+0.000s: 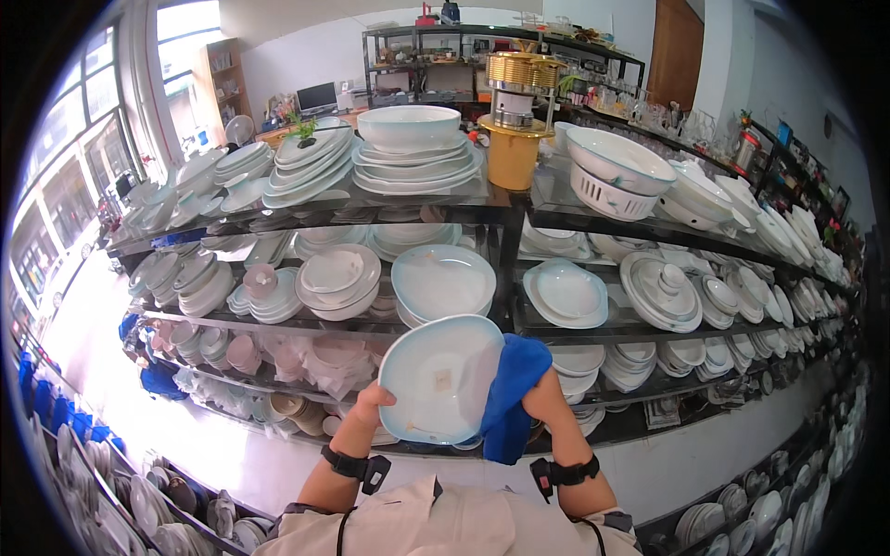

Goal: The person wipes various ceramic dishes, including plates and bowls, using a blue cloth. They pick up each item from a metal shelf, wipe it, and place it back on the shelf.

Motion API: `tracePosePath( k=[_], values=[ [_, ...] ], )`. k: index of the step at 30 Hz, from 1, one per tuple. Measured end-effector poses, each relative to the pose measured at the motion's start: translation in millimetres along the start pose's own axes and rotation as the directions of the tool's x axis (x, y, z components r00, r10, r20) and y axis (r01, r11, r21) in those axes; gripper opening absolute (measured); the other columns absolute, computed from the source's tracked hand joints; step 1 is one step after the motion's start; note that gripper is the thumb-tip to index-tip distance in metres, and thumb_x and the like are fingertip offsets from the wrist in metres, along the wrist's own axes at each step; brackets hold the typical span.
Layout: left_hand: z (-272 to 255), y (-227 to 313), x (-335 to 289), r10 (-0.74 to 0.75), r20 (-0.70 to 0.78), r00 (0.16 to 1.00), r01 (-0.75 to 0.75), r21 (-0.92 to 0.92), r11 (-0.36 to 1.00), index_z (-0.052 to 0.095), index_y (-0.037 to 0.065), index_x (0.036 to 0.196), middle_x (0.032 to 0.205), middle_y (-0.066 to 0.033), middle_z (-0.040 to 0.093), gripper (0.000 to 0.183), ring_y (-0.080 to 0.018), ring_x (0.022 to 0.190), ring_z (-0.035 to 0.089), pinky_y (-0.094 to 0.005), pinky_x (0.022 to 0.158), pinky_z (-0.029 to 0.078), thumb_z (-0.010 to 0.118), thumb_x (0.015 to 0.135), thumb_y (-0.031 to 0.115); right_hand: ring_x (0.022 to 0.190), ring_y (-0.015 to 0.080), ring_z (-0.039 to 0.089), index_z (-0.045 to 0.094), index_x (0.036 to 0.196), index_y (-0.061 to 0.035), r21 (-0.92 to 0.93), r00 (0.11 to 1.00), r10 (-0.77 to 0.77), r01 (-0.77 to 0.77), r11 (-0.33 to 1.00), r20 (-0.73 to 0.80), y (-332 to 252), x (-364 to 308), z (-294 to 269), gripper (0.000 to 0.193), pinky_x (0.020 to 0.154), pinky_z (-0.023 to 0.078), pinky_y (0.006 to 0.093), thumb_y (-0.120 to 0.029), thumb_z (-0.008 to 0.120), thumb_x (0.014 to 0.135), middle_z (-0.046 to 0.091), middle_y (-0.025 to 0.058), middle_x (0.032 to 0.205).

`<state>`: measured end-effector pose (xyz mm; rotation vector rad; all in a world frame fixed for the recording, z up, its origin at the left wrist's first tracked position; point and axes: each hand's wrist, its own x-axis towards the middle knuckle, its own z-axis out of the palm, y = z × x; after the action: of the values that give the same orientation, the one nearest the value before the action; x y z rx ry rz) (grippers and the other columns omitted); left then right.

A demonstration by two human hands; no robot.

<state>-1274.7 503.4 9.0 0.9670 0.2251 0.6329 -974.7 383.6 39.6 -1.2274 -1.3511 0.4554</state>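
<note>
A large white plate [431,371] with rounded corners and a pale blue rim is held up before my chest, tilted so its inner face shows. A small squarish label and a brownish mark are on that face. My left hand [374,400] grips the plate's left edge, thumb over the rim and the other fingers hidden behind. My right hand [545,394] is closed on a blue cloth [510,398], which lies against the plate's right edge and hangs below it. Just beyond the plate, a similar pale blue plate [445,281] tops a stack on the middle shelf.
Dark tiered shelves [505,264] packed with white dishes stretch across in front of me. On top stand a large white bowl [409,128], a gold cylindrical object [513,153] and a lattice-sided basket [612,192]. More dish racks [111,482] stand close at the lower left and right.
</note>
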Motion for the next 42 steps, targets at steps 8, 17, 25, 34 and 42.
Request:
tracePosePath(
  k=[8, 17, 25, 34, 42],
  values=[
    [-48.3, 4.9, -43.1, 0.089, -0.169, 0.982, -0.099, -0.052, 0.994, 0.051, -0.009, 0.133, 0.120, -0.0252, 0.065, 0.078, -0.0385, 0.100, 0.067, -0.0468, 0.088, 0.058, 0.059, 0.062, 0.023, 0.129, 0.0260, 0.050, 0.047, 0.143, -0.0015, -0.033, 0.995, -0.057, 0.060, 0.998, 0.077, 11.7, -17.9, 47.0, 0.063, 0.112, 0.037, 0.0382, -0.010, 0.074, 0.087, 0.053, 0.0141, 0.141],
    [-60.4, -7.1, -40.1, 0.033, -0.217, 0.976, -0.059, -0.116, 0.991, 0.049, -0.008, 0.135, 0.126, -0.0244, 0.062, 0.078, -0.0382, 0.110, 0.064, -0.0450, 0.094, 0.055, 0.058, 0.064, 0.024, 0.136, 0.0241, 0.043, 0.036, 0.152, -0.0006, 0.065, 0.987, 0.060, -0.071, 0.995, 0.149, 22.3, -23.4, 59.1, 0.070, 0.115, 0.033, 0.0375, -0.016, 0.069, 0.092, 0.045, 0.0139, 0.150],
    [-54.2, 3.4, -15.3, -0.084, -0.034, 0.996, 0.077, -0.166, 0.983, 0.043, -0.006, 0.142, 0.135, -0.0255, 0.057, 0.084, -0.0410, 0.116, 0.061, -0.0488, 0.100, 0.052, 0.056, 0.066, 0.027, 0.125, 0.0191, 0.052, 0.040, 0.150, -0.0052, 0.461, 0.891, 0.431, -0.445, 0.768, 0.143, 61.0, -38.4, 68.5, 0.062, 0.106, 0.044, 0.0372, -0.031, 0.063, 0.099, 0.052, 0.0076, 0.142],
    [-37.9, 15.7, 4.3, -0.147, 0.040, 0.988, 0.152, -0.171, 0.973, 0.040, -0.003, 0.145, 0.140, -0.0251, 0.053, 0.085, -0.0418, 0.123, 0.056, -0.0510, 0.105, 0.047, 0.056, 0.067, 0.027, 0.121, 0.0162, 0.054, 0.038, 0.151, -0.0108, 0.594, 0.820, 0.548, -0.528, 0.607, 0.169, 33.9, -21.2, 74.9, 0.059, 0.104, 0.044, 0.0351, -0.037, 0.057, 0.102, 0.054, 0.0047, 0.139],
    [-22.1, 16.6, 7.8, -0.097, 0.019, 0.995, 0.098, -0.259, 0.961, 0.043, -0.003, 0.143, 0.138, -0.0241, 0.055, 0.083, -0.0414, 0.121, 0.058, -0.0510, 0.104, 0.049, 0.055, 0.067, 0.026, 0.125, 0.0222, 0.053, 0.042, 0.148, -0.0105, 0.639, 0.761, 0.610, -0.585, 0.500, 0.219, 9.0, -8.4, 75.1, 0.060, 0.106, 0.045, 0.0389, -0.052, 0.045, 0.104, 0.054, 0.0079, 0.141]
  ],
)
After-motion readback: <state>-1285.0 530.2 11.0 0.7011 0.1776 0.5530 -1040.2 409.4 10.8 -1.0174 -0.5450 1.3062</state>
